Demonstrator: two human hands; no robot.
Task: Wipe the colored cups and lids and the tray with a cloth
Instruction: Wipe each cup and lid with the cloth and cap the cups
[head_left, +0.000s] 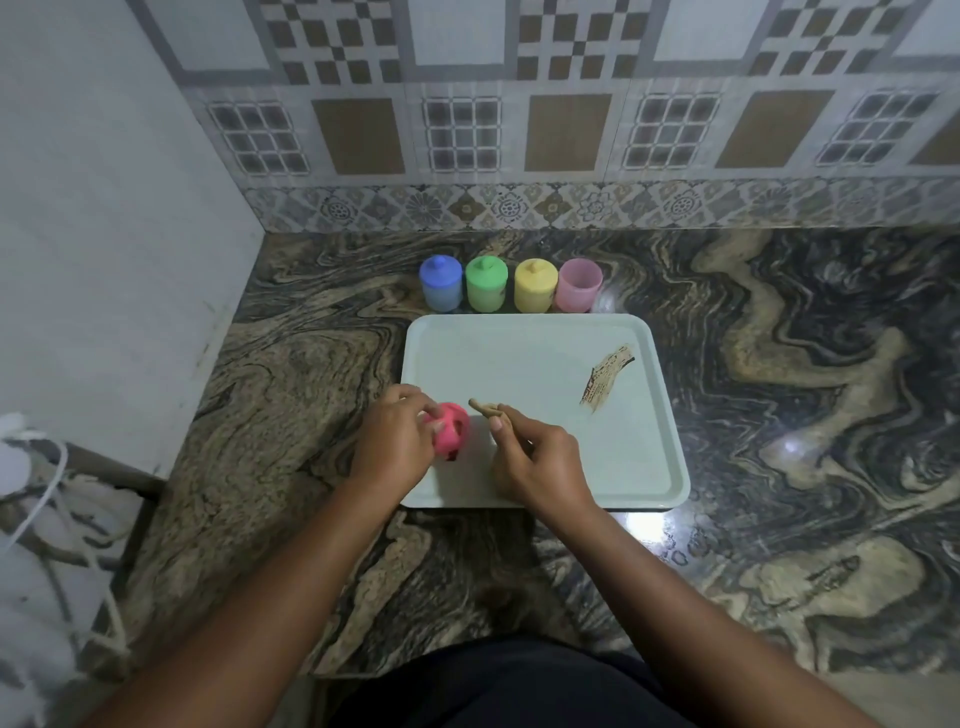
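A pale tray (545, 343) lies on the marbled counter with a brown smear (605, 379) on its right half. Behind it stand a blue cup (441, 285), a green cup (486, 285) and a yellow cup (535, 287), each with its lid on, and a pink cup (579, 286) without a lid. Over the tray's near left corner my left hand (395, 441) grips the pink lid (453, 429). Just right of it, my right hand (540, 462) pinches a small beige cloth (484, 408), whose tip points toward the lid.
A tiled wall runs behind the cups and a plain white wall closes the left side. White cloth and a cord (41, 499) hang at the far left below counter level. The counter (805, 415) stretches to the right of the tray.
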